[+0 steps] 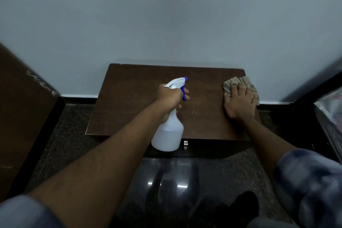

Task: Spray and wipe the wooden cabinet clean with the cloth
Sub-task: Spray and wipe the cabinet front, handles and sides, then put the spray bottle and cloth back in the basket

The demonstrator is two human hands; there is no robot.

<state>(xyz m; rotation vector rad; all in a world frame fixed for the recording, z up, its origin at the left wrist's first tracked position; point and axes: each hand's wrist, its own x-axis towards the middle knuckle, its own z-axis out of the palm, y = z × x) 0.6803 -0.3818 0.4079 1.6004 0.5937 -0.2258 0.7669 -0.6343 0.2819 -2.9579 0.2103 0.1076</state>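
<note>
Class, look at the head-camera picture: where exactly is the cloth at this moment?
The cloth lies on the wooden cabinet top at its far right corner, near the wall, pressed flat under the right hand.

Bare forearms; short blue-grey sleeves (312, 181), right one checked.

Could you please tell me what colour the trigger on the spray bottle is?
Blue, on the white spray bottle; the trigger shows best in the head view.
</note>
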